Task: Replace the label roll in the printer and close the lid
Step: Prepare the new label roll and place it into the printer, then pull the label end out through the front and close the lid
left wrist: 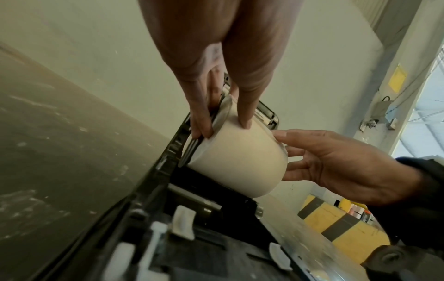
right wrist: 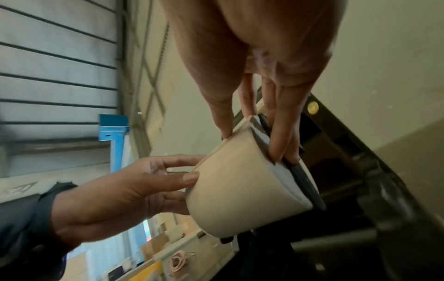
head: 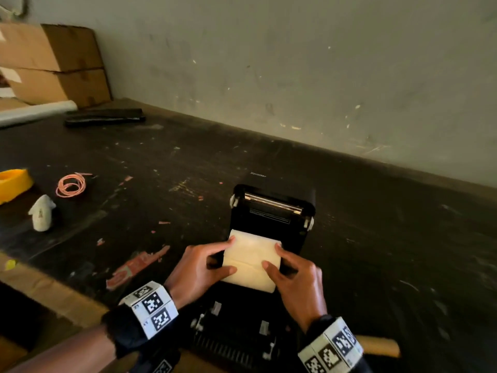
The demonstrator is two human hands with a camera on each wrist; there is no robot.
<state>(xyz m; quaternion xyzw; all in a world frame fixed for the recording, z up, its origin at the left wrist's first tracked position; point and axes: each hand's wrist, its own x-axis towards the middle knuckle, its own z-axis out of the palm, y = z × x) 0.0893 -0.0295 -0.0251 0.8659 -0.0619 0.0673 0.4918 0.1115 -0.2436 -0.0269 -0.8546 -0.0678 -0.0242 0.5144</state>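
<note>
Label roll point(head: 251, 261): cream, held between both hands over the open bay of the black printer point(head: 271, 214) on the dark desk point(head: 376, 238), not yet seated. Long axis running left to right across the printer, in line with the bay's width, one flat end toward each hand. Left hand point(head: 200, 267) at the left end, fingers point(left wrist: 200, 121) curled over that face and thumb across the top of the paper; right hand point(head: 294, 275) mirrored at the right end, fingers point(right wrist: 281, 140) pinching the far face beside a dark holder plate. Both hands equally near, one per end, neither free. Lid point(head: 273, 204) standing open just behind the roll, metal bar uppermost. Next move, by judgement: straight down, axis kept level so both ends meet the side guides together. Seated depth hidden by the hands.
</note>
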